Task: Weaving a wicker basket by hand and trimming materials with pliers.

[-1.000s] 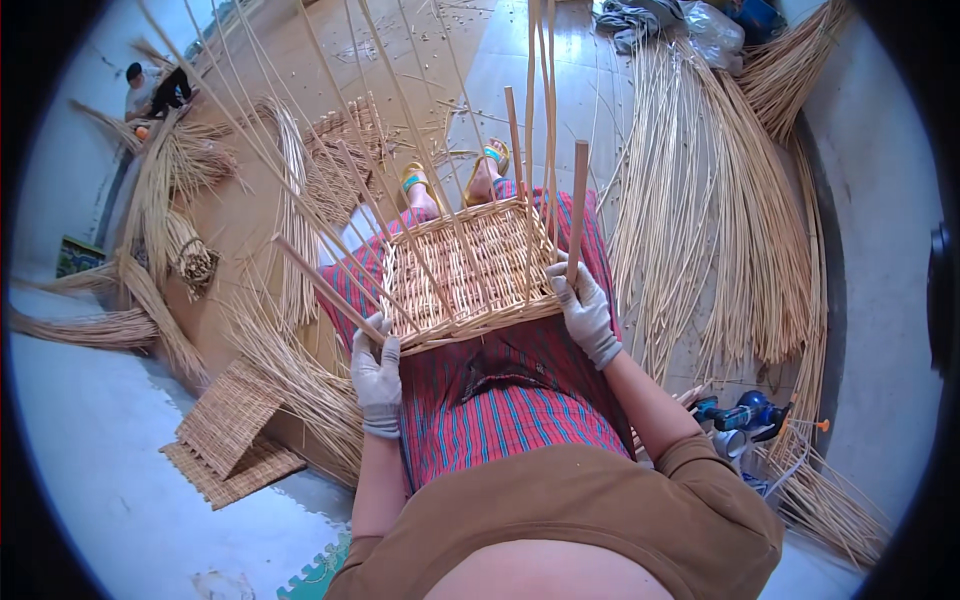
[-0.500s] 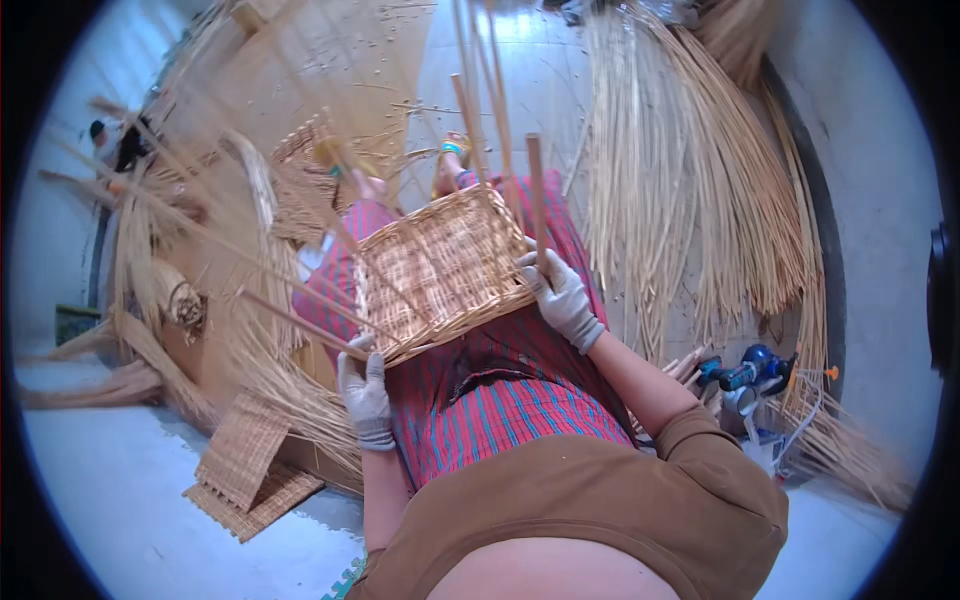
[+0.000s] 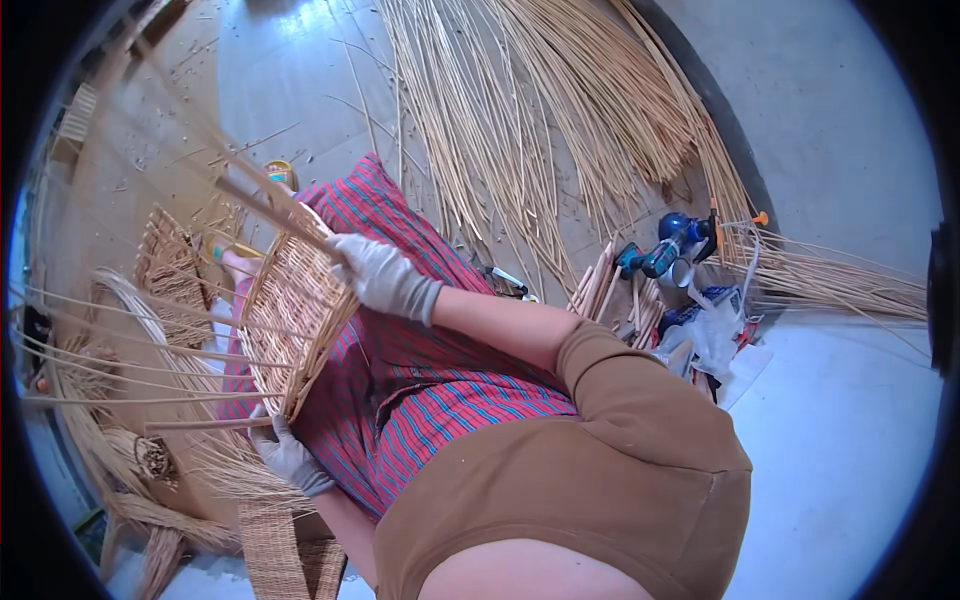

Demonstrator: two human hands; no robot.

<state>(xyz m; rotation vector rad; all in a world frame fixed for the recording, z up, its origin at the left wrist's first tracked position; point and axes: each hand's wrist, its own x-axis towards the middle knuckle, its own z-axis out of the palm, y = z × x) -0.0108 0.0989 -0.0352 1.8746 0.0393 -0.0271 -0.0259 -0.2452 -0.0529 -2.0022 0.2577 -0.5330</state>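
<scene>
A partly woven wicker basket (image 3: 300,300) rests tilted on its side against my lap, over a red and blue striped cloth (image 3: 430,260). Long thin upright stakes and thicker corner sticks (image 3: 275,212) point from it toward the left. My right hand (image 3: 382,280), in a pale work glove, is closed round the upper corner of the basket beside a thick stick. Down at the lower corner, my gloved left hand (image 3: 287,455) grips the rim, with its fingers partly hidden behind the weave.
Long loose canes (image 3: 560,110) cover the floor ahead and to the right. A blue cordless power tool (image 3: 665,250) stands at right near cut sticks (image 3: 597,280) and a clear plastic bag (image 3: 715,330). Woven panels (image 3: 272,550) and cane bundles (image 3: 150,455) lie at left.
The basket has turned, its stakes swinging from upward to leftward. My right hand has shifted left with it, and my left hand has moved left and down. The view has swung right.
</scene>
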